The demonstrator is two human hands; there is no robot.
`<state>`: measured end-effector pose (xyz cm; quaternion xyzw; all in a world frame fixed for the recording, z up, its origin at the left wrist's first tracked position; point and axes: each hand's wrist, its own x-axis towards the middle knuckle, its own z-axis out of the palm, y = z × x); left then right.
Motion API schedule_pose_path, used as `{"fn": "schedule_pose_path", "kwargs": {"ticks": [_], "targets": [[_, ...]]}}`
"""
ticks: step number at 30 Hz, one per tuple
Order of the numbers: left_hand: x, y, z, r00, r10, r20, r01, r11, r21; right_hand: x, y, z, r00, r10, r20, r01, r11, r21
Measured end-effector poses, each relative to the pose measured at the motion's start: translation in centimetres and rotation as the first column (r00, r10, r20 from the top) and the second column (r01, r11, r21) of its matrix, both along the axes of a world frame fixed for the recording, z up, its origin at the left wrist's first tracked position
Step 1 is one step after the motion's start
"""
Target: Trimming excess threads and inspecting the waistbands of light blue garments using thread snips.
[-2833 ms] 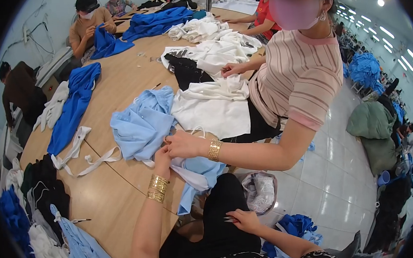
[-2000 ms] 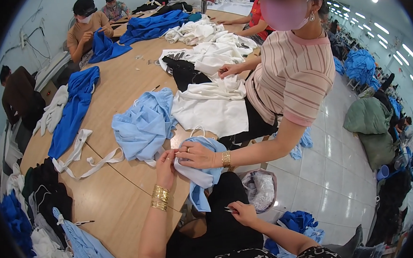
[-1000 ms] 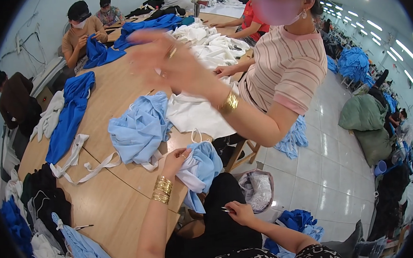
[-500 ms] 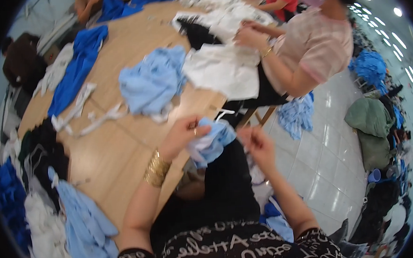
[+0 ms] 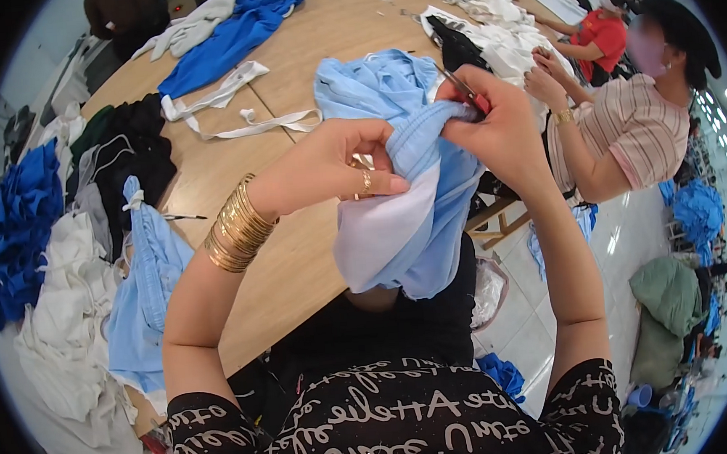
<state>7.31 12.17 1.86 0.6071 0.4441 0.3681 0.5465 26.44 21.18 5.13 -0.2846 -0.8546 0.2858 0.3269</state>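
A light blue garment with a gathered elastic waistband and a white panel hangs between my hands above the table edge. My left hand is closed on the waistband, thumb and fingers pinching the fabric. On the other side, my right hand grips the waistband too. Tucked in that same hand are small red-handled snips, their dark blades pointing up and away. Just behind, a crumpled light blue garment lies on the table, partly hidden by the held one.
White fabric strips and blue garments lie on the wooden table. Heaped black, white and blue clothes fill the left side. A co-worker in a striped top works at the right; green sacks stand on the floor.
Both hands have risen, and the garment now hangs open between them. My right hand, apart from it before, has taken hold of the waistband. The view has shifted left.
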Motion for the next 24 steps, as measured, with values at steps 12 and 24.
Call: {"fn": "schedule_pose_path", "kwargs": {"ticks": [12, 24], "targets": [[-9.9, 1.9, 3.7, 0.363, 0.826, -0.43, -0.226, 0.526, 0.82, -3.7, 6.0, 3.4, 0.878, -0.474, 0.065, 0.333, 0.703, 0.629], [-18.7, -0.2, 4.7, 0.477, 0.694, -0.539, -0.65, 0.691, 0.315, -3.6, 15.8, 6.9, 0.717, -0.686, 0.119, 0.509, 0.633, 0.583]]}}
